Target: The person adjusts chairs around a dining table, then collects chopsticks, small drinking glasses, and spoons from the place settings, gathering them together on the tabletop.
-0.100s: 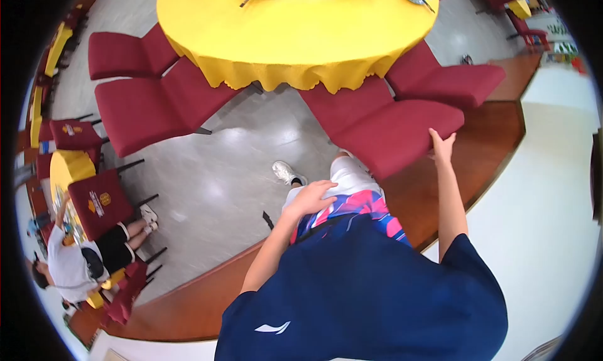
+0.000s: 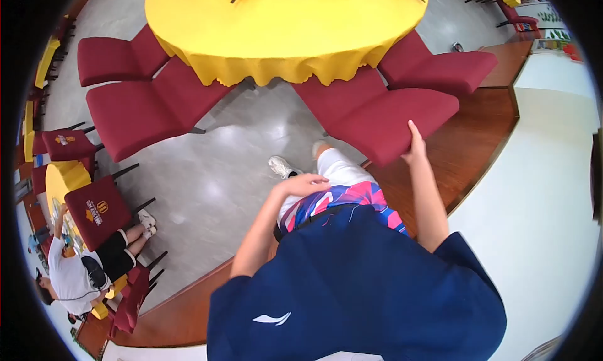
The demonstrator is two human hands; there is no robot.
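My right hand grips the near edge of a red chair, one digit lying over the top and the rest of the hand at the edge, partly hidden. The chair is beside the round table with its yellow cloth. In front of my body, my left hand rests by the patterned shorts, its fingers stretched out and nothing in it.
Behind the held chair is another red chair; two more stand on the left. A person is at a smaller yellow table on the far left. Brown wooden flooring borders the grey floor.
My right hand has shifted left along the chair's edge. My left hand has moved slightly left, and one foot shows more beside the chair. The whole view has shifted a little.
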